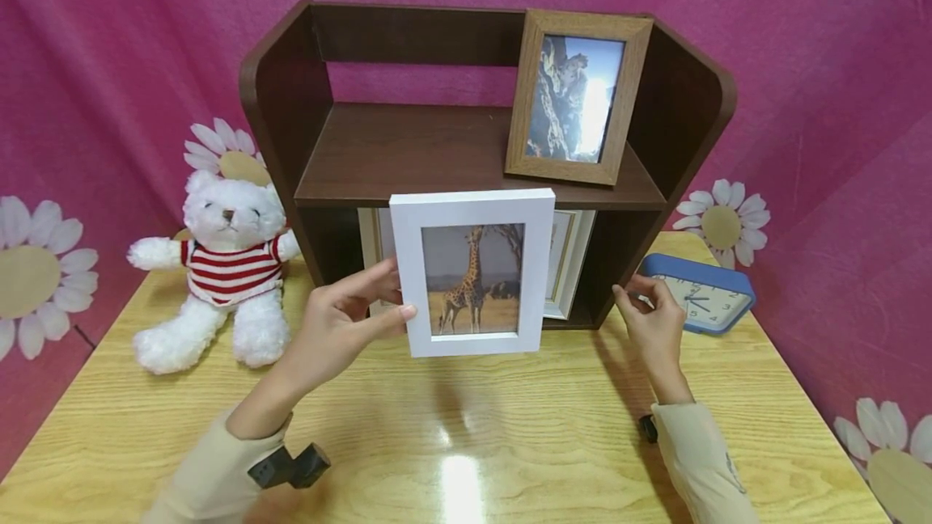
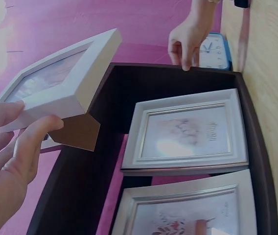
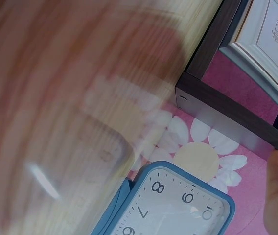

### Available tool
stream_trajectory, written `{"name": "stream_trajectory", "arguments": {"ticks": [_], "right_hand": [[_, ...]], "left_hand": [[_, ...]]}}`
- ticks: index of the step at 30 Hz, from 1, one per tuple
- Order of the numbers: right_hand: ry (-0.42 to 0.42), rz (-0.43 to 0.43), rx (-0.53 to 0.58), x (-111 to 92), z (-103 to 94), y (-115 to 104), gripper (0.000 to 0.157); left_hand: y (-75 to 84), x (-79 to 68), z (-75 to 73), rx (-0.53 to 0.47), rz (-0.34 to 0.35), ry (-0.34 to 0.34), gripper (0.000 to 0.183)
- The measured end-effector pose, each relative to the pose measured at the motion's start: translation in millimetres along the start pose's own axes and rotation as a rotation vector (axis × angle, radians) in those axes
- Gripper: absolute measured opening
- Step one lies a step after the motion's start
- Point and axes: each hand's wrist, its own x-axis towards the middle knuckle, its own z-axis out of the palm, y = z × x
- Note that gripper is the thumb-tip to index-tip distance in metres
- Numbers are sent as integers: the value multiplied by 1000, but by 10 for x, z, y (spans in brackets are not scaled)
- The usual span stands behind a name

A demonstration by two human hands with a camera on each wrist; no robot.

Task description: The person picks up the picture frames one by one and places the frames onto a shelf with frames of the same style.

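Observation:
My left hand (image 1: pixel 331 326) grips a white picture frame (image 1: pixel 473 209) by its left edge, thumb in front and fingers behind. The frame, with a giraffe photo, is held upright before the lower compartment of a dark brown shelf (image 1: pixel 429 136). In the left wrist view its brown back stand (image 2: pixel 78 132) juts out behind. At the shelf's right side panel, my right hand (image 1: pixel 653 330) pinches the front edge between thumb and fingers. Partly hidden behind the giraffe picture, a silver-edged frame (image 2: pixel 129 205) and a white frame (image 2: pixel 141 132) stand inside the lower compartment.
A wooden frame (image 1: pixel 517 103) with an animal photo leans on the upper shelf, at the right. The white teddy bear (image 1: pixel 233 273) in a striped shirt sits left of the shelf. A blue alarm clock (image 1: pixel 743 289) lies tilted back near my right hand on the wooden table (image 1: pixel 379 443).

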Motion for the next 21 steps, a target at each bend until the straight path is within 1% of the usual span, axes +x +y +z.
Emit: {"name": "stream_trajectory", "arguments": {"ticks": [2, 6, 10, 12, 14, 19, 21], "right_hand": [[0, 0, 4, 1, 2, 2, 22], [-1, 0, 2, 1, 3, 3, 22], [-2, -6, -11, 3, 1, -2, 21], [-4, -8, -13, 3, 2, -6, 21], [-4, -6, -13, 2, 1, -9, 21], [-1, 2, -17, -5, -1, -14, 21], [0, 4, -17, -7, 1, -17, 20]], "left_hand": [[25, 24, -27, 2, -2, 10, 51], [63, 70, -80, -44, 4, 7, 52], [123, 122, -135, -80, 24, 18, 53], [168, 152, -168, -85, 27, 35, 53], [221, 184, -200, -106, 21, 55, 53], [362, 276, -275, -121, -3, 111, 53], [405, 319, -304, -112, -10, 134, 53]]}}
